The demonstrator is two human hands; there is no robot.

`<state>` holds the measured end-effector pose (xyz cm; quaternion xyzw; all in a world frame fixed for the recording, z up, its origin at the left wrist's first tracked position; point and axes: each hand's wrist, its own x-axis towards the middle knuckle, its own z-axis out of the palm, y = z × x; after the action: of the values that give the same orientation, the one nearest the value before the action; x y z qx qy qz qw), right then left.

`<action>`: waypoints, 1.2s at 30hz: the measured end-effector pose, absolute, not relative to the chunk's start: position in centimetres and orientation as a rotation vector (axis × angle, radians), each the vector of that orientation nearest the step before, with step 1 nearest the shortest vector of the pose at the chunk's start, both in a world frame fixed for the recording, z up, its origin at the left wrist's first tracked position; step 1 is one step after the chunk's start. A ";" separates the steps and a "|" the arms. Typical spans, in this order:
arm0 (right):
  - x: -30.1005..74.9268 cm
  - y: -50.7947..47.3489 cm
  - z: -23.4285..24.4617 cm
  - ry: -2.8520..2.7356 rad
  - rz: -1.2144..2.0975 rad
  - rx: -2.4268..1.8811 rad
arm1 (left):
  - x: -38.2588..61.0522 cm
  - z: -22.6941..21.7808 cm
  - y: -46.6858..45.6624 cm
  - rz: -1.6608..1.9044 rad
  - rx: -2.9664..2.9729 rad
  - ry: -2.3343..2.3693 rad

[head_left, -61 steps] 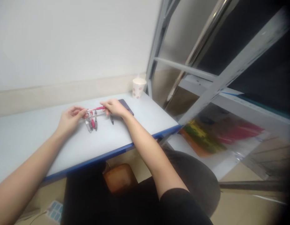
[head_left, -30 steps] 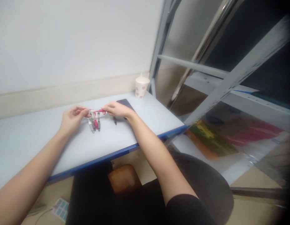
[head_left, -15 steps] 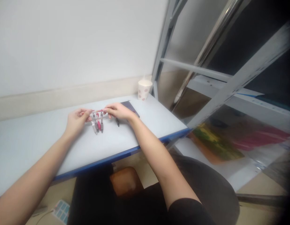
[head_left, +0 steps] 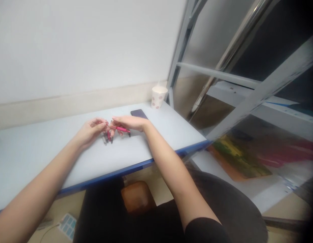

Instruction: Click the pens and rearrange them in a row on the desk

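A red pen [head_left: 122,129] slants across the space between my hands. My left hand [head_left: 89,133] is closed, pinching the pen's left end between thumb and fingers. My right hand [head_left: 130,122] is behind the pen with its fingers apart; whether they touch the pen is hard to tell. Below the hands, several pens [head_left: 111,139] lie side by side on the white table [head_left: 131,148], partly covered by my fingers. The tip of a dark pen [head_left: 129,134] shows under my right hand.
Beyond my right wrist lies a dark phone [head_left: 138,113]. A patterned paper cup [head_left: 158,98] stands at the back right corner by a grey metal frame [head_left: 183,47]. The table's blue edge [head_left: 136,167] runs in front of me, with a brown stool [head_left: 138,197] below.
The red pen now points to the lower right, held by my left hand. My right hand has opened from its pinch on a thin red piece. The view has shifted slightly.
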<state>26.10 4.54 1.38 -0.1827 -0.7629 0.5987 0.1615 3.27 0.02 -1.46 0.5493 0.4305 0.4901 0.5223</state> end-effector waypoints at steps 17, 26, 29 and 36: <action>26.1 5.2 0.1 -1.715 1.425 -0.937 | 4.6 -3.4 0.3 0.984 2.063 1.635; 26.0 6.2 -0.9 -1.648 1.317 -0.959 | 5.6 -3.2 0.2 0.705 2.190 1.777; 26.1 6.9 -1.4 -1.641 1.294 -0.948 | 5.6 -3.3 0.3 0.727 2.219 1.758; 26.5 7.4 -1.7 -1.602 1.260 -0.973 | 5.0 -4.0 0.7 0.785 2.191 1.749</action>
<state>26.54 7.44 -1.70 -0.3896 -0.6412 0.5043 0.4276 4.97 0.71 -3.97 0.7475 0.5968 0.2679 0.1150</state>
